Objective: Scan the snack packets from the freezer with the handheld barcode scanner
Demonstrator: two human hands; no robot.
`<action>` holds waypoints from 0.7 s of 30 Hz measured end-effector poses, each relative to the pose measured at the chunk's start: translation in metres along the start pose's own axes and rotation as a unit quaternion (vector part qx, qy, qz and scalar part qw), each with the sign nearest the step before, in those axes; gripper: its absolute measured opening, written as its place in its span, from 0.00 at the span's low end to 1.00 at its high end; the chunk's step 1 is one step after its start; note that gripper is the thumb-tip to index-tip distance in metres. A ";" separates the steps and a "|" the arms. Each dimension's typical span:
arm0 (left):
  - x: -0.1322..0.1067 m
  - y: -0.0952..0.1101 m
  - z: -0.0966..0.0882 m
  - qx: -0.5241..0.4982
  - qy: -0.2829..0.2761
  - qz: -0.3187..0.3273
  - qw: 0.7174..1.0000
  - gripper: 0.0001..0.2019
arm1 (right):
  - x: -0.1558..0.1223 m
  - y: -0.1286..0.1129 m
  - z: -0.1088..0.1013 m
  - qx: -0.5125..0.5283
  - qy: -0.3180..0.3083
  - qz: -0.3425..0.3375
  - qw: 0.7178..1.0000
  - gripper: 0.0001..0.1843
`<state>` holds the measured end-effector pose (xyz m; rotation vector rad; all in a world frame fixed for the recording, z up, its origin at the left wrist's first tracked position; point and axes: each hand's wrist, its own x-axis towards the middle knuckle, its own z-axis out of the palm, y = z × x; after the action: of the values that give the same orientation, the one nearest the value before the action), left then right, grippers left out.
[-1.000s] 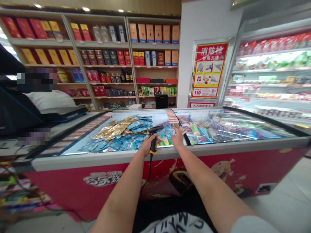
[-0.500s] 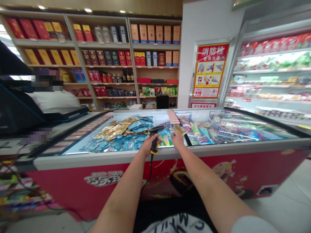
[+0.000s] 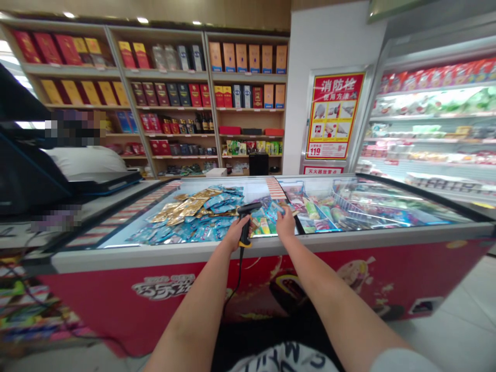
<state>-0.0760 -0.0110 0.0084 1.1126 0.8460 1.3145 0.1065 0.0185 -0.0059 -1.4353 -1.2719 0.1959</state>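
Now | L hand (image 3: pixel 233 236) grips scanner (image 3: pixel 246 223) | R hand (image 3: pixel 285 226) pinches blue packet (image 3: pixel 279 207) | freezer (image 3: pixel 271 243): gold/blue packets inside

Far wall: wooden shelves (image 3: pixel 201 103) stocked with red, yellow and dark boxes.
Right: open chilled display case (image 3: pixel 434 119) — rows of packaged food.
Far middle: red fire-safety poster (image 3: pixel 333 116) on a white pillar.
Left: dark checkout terminal (image 3: pixel 27 170); a person in white behind it.
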 end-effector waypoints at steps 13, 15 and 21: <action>0.000 0.000 -0.001 0.005 -0.004 0.000 1.000 0.21 | 0.007 0.007 0.004 -0.117 -0.107 0.023 0.987 0.13; 0.000 -0.001 -0.001 0.009 -0.001 -0.003 1.000 0.20 | 0.009 0.009 0.006 -0.132 -0.142 0.021 0.981 0.11; 0.000 -0.001 -0.001 0.019 0.005 -0.011 1.000 0.20 | 0.009 0.011 0.007 -0.124 -0.128 0.028 0.984 0.11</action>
<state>-0.0763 -0.0104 0.0072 1.1241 0.8908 1.2913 0.1113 0.0325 -0.0121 -1.7019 -1.5055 0.2744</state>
